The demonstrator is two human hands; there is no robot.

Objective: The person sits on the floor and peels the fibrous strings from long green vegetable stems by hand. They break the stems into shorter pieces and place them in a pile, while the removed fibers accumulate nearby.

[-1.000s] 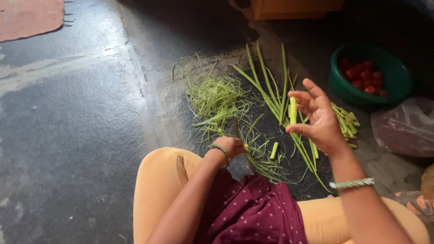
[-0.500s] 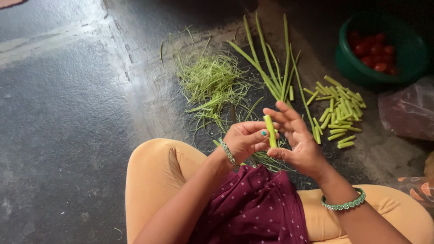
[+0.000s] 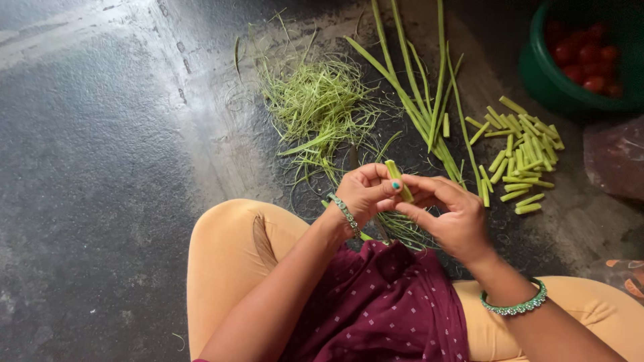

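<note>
A short green stalk piece (image 3: 398, 179) is pinched between both hands just above my lap. My left hand (image 3: 364, 192) grips its lower part with thumb and fingers. My right hand (image 3: 451, 216) closes on it from the right side. Beyond the hands lie long uncut green stalks (image 3: 422, 100) on the dark floor. To their left is a tangle of thin green peelings (image 3: 320, 100). A pile of short cut stalk pieces (image 3: 520, 161) lies to the right.
A green bowl (image 3: 547, 80) holding red tomatoes (image 3: 585, 53) stands at the top right. A clear plastic bag (image 3: 614, 157) lies below it. The dark wet floor (image 3: 100, 167) stretches to the left. My knees in tan cloth fill the lower frame.
My right hand came down from beside the long stalks with the piece and met my left hand, which rose from my knee. Both hands now hold the stalk piece together.
</note>
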